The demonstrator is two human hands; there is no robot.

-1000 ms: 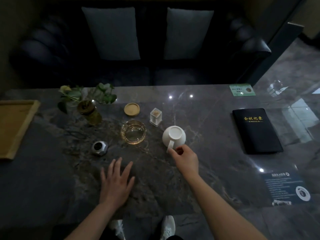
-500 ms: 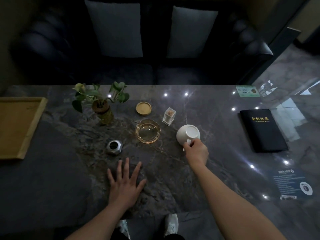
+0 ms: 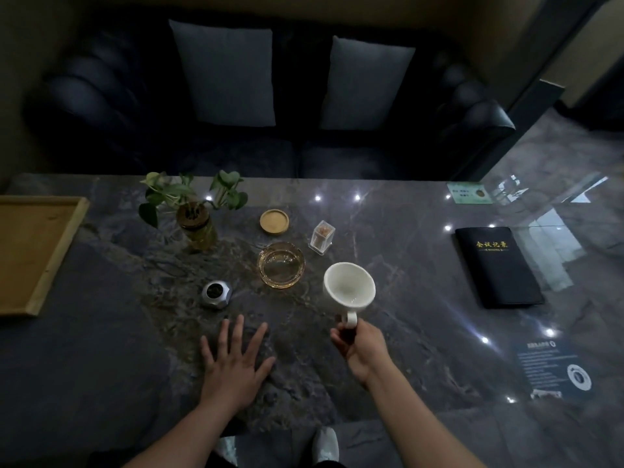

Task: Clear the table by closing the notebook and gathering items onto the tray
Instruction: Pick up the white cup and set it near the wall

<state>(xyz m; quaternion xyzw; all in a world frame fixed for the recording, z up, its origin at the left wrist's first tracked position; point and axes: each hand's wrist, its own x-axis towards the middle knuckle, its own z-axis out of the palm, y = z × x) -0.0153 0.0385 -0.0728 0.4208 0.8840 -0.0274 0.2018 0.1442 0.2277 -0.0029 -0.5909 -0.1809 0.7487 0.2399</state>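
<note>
My right hand (image 3: 359,346) grips the handle of a white cup (image 3: 348,289), held lifted and tilted so its empty inside faces me. Fingers spread, my left hand (image 3: 233,361) lies flat on the dark marble table (image 3: 405,298). A black notebook (image 3: 498,266) lies closed at the right. The wooden tray (image 3: 30,251) sits at the table's left edge. Between them stand a glass ashtray (image 3: 281,264), a silver faceted container (image 3: 216,294), a round wooden coaster (image 3: 274,221) and a clear toothpick box (image 3: 322,236).
A plant in a glass jar (image 3: 196,216) stands at the back left. A green card (image 3: 470,193) and a dark printed card (image 3: 553,369) lie on the right side. A dark sofa with two grey cushions (image 3: 226,72) runs behind the table.
My right hand has lifted the white cup off the table by its handle and tilted it toward me. The left hand stays flat on the table.
</note>
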